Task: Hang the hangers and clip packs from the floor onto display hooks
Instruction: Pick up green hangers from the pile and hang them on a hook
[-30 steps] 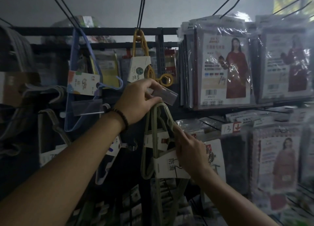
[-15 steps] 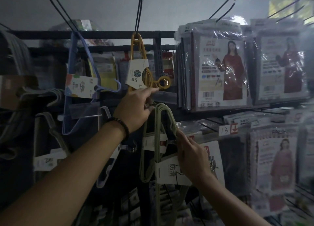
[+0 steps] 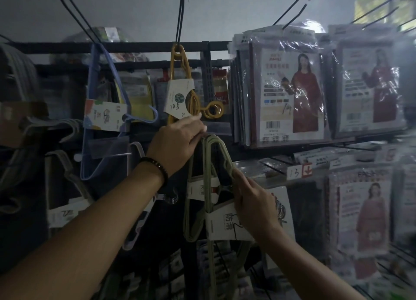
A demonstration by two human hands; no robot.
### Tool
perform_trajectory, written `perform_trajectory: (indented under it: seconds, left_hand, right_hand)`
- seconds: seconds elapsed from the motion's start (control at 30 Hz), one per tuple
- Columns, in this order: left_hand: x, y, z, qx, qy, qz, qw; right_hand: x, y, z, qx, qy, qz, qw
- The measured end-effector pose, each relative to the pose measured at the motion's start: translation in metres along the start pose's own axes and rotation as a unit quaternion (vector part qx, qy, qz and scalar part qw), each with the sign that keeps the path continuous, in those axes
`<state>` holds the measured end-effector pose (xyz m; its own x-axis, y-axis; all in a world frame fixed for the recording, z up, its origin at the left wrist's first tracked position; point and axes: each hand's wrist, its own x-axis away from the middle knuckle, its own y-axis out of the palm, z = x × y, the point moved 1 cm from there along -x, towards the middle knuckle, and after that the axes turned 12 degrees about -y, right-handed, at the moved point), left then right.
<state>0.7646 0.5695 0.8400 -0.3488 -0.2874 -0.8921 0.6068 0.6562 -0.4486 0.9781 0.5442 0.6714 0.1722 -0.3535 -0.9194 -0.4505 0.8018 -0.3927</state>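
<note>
A bundle of olive-green hangers [image 3: 209, 164] with white paper bands hangs at the middle of the dark rack. My left hand [image 3: 177, 142] grips the top bend of the bundle, just under a clear price-tag holder. My right hand [image 3: 252, 198] holds the bundle's right side, fingers curled round it just above the front white band [image 3: 225, 225]. The hook that carries the bundle is hidden behind my left hand. Above hang a yellow hanger pack [image 3: 186, 92] marked 10.5 and, to the left, a blue hanger pack [image 3: 105, 117].
Bagged garment packs [image 3: 290, 94] with red-dress pictures fill the right side in two rows. Long bare wire hooks [image 3: 290, 11] stick out overhead. Pale hangers [image 3: 67, 171] hang low on the left, and more stock sits in the dark below.
My left hand let go of the clear price-tag holder and shifted onto the top of the green bundle. My right hand stayed on the bundle's right side. The view moved slightly closer.
</note>
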Motion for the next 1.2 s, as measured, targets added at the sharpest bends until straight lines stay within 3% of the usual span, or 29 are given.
perform_trajectory:
  seconds: [0.63, 0.73, 0.9, 1.03, 1.07, 1.13, 1.2]
  left_hand:
    - [-0.003, -0.004, -0.004, -0.014, 0.050, -0.017, 0.999]
    - [-0.007, -0.005, -0.002, -0.012, 0.052, -0.022, 0.998]
    - [-0.009, 0.000, 0.003, 0.010, 0.049, -0.021, 0.999]
    - [-0.012, 0.006, 0.009, 0.042, 0.042, -0.032, 0.998]
    - [-0.013, 0.006, 0.010, 0.044, 0.043, -0.037, 0.997]
    - [-0.013, 0.005, 0.008, 0.044, 0.044, -0.042, 0.997]
    - [-0.012, 0.003, 0.005, 0.044, 0.044, -0.042, 0.997]
  right_hand:
    - [-0.057, 0.059, 0.017, 0.026, 0.058, -0.103, 0.993]
    - [-0.074, 0.078, 0.021, 0.036, 0.088, -0.150, 0.984]
    - [-0.098, 0.094, 0.037, -0.089, 0.176, -0.217, 0.956]
    - [-0.112, 0.093, 0.046, -0.115, 0.172, -0.266, 0.942]
    - [-0.115, 0.085, 0.043, -0.129, 0.177, -0.246, 0.944]
    - [-0.123, 0.057, 0.035, -0.251, 0.235, -0.113, 0.932]
    - [-0.130, 0.021, 0.023, -0.457, 0.278, 0.047, 0.843]
